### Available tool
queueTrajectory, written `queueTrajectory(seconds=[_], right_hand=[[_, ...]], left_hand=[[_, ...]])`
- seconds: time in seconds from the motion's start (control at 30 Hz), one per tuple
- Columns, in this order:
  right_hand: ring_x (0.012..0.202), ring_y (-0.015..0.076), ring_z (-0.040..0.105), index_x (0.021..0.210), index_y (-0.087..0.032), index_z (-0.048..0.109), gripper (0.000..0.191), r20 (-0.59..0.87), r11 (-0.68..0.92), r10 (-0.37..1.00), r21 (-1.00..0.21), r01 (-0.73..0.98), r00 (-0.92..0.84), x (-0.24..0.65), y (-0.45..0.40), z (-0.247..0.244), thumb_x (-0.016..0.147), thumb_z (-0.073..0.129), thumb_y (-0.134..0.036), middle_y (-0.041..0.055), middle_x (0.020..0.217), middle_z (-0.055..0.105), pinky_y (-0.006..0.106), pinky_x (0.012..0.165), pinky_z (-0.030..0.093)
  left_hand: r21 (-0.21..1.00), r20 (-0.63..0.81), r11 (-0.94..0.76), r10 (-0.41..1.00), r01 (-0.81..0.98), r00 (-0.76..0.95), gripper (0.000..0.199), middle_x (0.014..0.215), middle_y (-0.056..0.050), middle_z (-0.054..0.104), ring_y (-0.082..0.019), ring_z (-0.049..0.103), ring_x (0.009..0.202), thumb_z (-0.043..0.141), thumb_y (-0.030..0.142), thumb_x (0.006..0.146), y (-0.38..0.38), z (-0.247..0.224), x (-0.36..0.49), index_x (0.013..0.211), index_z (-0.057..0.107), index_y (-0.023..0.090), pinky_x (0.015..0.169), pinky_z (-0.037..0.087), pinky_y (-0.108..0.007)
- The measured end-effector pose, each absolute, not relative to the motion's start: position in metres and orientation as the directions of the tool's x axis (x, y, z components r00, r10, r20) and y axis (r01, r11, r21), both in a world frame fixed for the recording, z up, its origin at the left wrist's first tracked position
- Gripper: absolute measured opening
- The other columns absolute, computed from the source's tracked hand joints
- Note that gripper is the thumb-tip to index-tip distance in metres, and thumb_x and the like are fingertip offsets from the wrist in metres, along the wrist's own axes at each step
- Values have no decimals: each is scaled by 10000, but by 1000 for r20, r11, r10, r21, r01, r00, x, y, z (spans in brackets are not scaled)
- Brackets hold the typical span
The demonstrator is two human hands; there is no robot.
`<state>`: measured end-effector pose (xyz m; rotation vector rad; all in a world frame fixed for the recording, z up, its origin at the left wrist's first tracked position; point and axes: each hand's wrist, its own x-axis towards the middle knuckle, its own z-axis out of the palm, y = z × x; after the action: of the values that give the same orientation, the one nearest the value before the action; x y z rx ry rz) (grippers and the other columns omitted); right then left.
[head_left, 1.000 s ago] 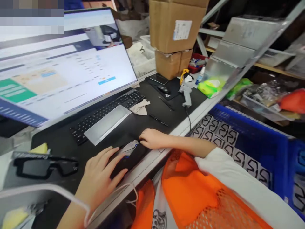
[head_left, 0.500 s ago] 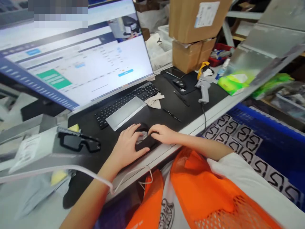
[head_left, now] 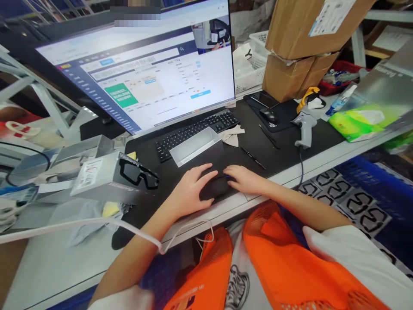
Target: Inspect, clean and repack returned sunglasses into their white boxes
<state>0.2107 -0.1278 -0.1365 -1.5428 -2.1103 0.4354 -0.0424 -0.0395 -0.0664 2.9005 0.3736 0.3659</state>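
A black case [head_left: 215,186] lies between my hands near the table's front edge, its outline hard to tell from the black mat [head_left: 180,206]. My left hand [head_left: 193,191] lies at its left side, fingers spread and thumb apart. At the right end, the fingers of my right hand [head_left: 243,178] are bent around the case's edge, where a bit of blue shows. What is inside the case cannot be seen. Just beyond it sits an open silver-grey box piece [head_left: 195,147], leaning on the black keyboard [head_left: 171,144].
A monitor [head_left: 167,86] stands behind the keyboard. To the left is a grey box [head_left: 103,176] printed with sunglasses. On the right lie pens [head_left: 253,158], a computer mouse [head_left: 268,114], a scanner [head_left: 306,127] and a green tissue pack [head_left: 361,122]. A white cable [head_left: 97,221] crosses my left forearm.
The grey contents seen in the black case are now out of sight. My left fingers have come away from it and spread. The whole view has shifted leftward.
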Motion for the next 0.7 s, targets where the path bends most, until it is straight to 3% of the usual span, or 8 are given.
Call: queueTrajectory(seconds=[0.1,0.17,0.4,0.53,0.6,0.7], right_hand=[[969,238,682,998,-133,697,94,137,269,963,-457,848,-232,201,-128,-129,974,608,-151,126,1011,734,351,866,470],[873,219,674,888,-145,679,175,134,269,963,-445,854,-234,198,-128,-123,1012,563,-184,103,908,722,329,798,438],[815,205,633,938,-153,673,137,303,288,940,-452,844,-158,197,-127,-121,1001,558,-192,78,903,696,324,761,419],[894,227,626,997,-161,680,170,412,406,885,-451,795,-218,196,-126,-122,988,511,-149,94,954,690,351,820,455],[958,234,617,1056,-157,683,222,414,457,867,-436,775,-278,195,-127,-121,968,483,-113,106,1024,682,361,858,462],[940,234,611,1035,-155,700,222,299,426,897,-382,820,-326,194,-130,-121,936,506,-110,111,1032,654,359,836,459]], left_hand=[[226,296,-954,261,198,919,861,1591,-193,405,-363,462,1431,752,289,790,-38,-69,-53,1555,361,234,1152,447,-551],[234,315,-949,280,211,907,935,1588,-196,408,-371,471,1424,761,297,781,-39,-71,-57,1589,294,248,1144,451,-563],[179,352,-949,309,261,883,944,1564,-222,434,-387,486,1399,773,346,788,-43,-77,-54,1584,282,225,1124,444,-575],[186,303,-939,336,291,891,939,1575,-215,437,-390,496,1388,777,359,785,-44,-76,-47,1583,302,219,1126,431,-573],[198,269,-934,344,298,899,959,1573,-212,446,-393,499,1386,788,371,770,-44,-75,-43,1586,306,218,1123,433,-570],[219,218,-934,329,283,919,979,1568,-203,459,-382,494,1398,801,371,757,-45,-75,-36,1590,311,215,1129,434,-553]])
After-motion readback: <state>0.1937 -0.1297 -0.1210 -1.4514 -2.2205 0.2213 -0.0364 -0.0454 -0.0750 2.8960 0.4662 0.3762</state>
